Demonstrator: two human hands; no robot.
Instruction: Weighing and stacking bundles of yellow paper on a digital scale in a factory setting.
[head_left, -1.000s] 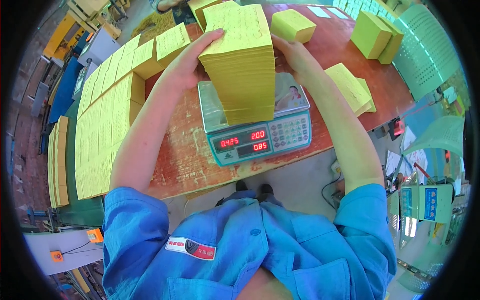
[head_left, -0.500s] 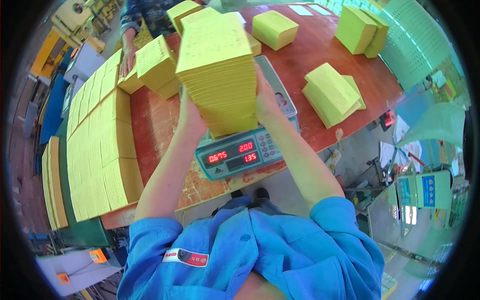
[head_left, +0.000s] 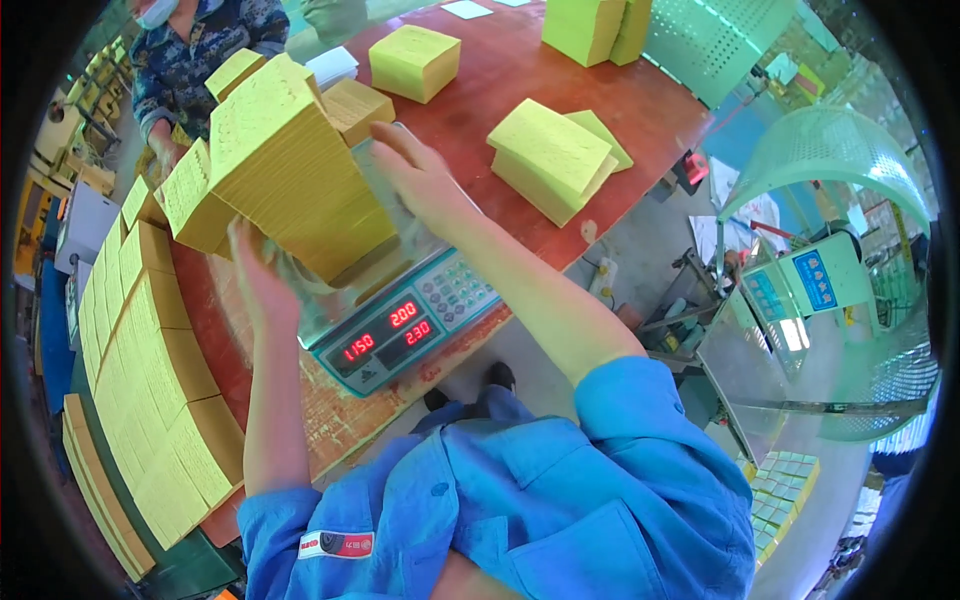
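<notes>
A tall stack of yellow paper sheets [head_left: 290, 165] leans to the left over a digital scale [head_left: 400, 320] with red digits. My left hand [head_left: 258, 275] presses against the stack's lower left side. My right hand [head_left: 420, 175] is on the stack's right side, fingers spread, over the scale's platform. The stack's bottom edge still touches the scale.
Rows of yellow stacks [head_left: 150, 380] line the red-brown table [head_left: 520, 70] on the left. More stacks lie at the right [head_left: 550, 155] and at the back [head_left: 412, 60]. Another person [head_left: 190, 50] stands at the far left. A green perforated chair [head_left: 830, 150] is at the right.
The stack has tipped and shifted left off the scale between my hands. The scale's reading has dropped. My view has swung to the right.
</notes>
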